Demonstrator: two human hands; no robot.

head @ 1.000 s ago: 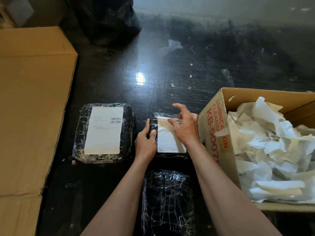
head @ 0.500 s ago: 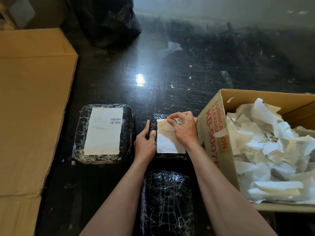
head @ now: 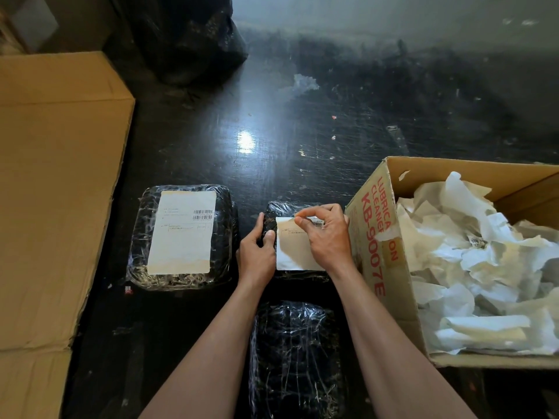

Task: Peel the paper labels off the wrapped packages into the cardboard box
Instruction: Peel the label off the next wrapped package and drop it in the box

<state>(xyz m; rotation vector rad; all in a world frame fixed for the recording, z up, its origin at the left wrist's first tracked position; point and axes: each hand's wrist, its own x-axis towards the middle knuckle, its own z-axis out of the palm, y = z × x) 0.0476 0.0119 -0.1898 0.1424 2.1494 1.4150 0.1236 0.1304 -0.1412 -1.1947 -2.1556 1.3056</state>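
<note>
A small black wrapped package (head: 282,208) lies on the dark floor beside the cardboard box (head: 373,237). Its white paper label (head: 292,251) is stuck on top. My left hand (head: 258,252) grips the package's left edge. My right hand (head: 325,234) rests on the label, with fingertips pinching its upper edge. A larger wrapped package (head: 181,237) with a full label (head: 183,231) lies to the left. A third wrapped package (head: 298,358), with no label showing, lies between my forearms. The box holds several crumpled peeled labels (head: 484,267).
A big flat sheet of cardboard (head: 51,192) covers the floor on the left. A black plastic bag (head: 187,34) stands at the back. The dark glossy floor (head: 302,131) carries small scraps of paper and film.
My right hand's fingers have curled down from raised onto the label's upper edge and now pinch it. My left hand has stayed on the package.
</note>
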